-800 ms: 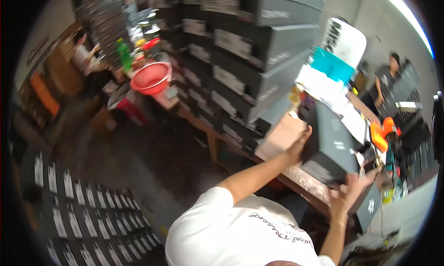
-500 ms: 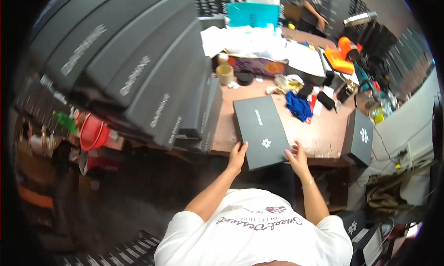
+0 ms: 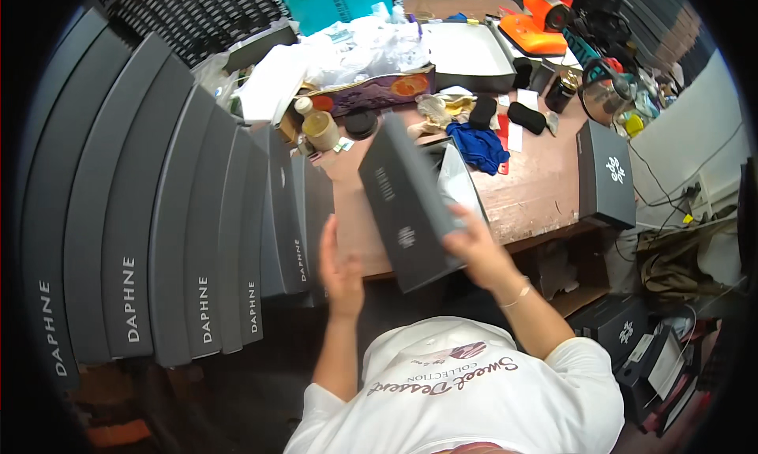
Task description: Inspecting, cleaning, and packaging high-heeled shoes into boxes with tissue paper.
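Lid (image 3: pixel 404 209) at centre seems mid-removal from box (image 3: pixel 475 189): right hand (image 3: pixel 483 250) pinches its edge, left hand (image 3: pixel 342 279) spreads empty; next calls for clearance.

Printed white short-sleeved shirt (image 3: pixel 458 410), thin bracelet (image 3: pixel 517 297)

Counted: one left hand (image 3: pixel 341 274), one right hand (image 3: pixel 479 251), one tilted lid (image 3: pixel 399 201), one open box (image 3: pixel 469 176), at least five stacked boxes (image 3: pixel 170 225), one closed box (image 3: pixel 605 174) at the table's (image 3: pixel 537 197) right, two small black objects (image 3: pixel 527 118) beside one blue cloth (image 3: pixel 478 147).
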A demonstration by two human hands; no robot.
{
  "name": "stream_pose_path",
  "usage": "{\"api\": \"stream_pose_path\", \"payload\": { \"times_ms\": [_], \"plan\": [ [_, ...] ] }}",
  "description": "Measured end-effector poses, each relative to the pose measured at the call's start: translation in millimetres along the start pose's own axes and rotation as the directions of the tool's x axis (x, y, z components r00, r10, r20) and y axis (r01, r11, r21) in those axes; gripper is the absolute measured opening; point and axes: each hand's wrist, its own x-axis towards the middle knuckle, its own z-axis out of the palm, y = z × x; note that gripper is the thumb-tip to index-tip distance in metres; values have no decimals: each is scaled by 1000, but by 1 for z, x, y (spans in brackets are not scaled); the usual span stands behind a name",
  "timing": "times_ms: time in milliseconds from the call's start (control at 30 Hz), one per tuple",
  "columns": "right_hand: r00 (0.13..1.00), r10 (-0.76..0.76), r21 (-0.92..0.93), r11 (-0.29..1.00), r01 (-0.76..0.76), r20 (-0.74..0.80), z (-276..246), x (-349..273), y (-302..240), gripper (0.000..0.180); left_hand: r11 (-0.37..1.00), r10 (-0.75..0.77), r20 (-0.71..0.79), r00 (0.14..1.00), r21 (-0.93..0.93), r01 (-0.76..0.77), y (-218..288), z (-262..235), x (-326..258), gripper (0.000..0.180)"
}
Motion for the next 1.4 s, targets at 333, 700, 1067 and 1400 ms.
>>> {"api": "stream_pose_path", "payload": {
  "times_ms": [333,700,1067,1400],
  "plan": [
    [899,-336,-913,195,359,282,-28,29,4,56,521,-152,185,971,850,-80,-100,-20,-11,44],
    [885,-337,-909,151,388,321,-70,35,58,31,356,-186,525,830,824,-442,-109,124,101,42],
    [916,-330,-924,226,310,227,-74,45,64,20,725,-222,329,918,685,-71,-107,95,132,24],
    [721,-637,-884,130,449,273,-44,37,-58,79,718,-206,646,735,610,-335,-8,37,134,24]
  ]
}}
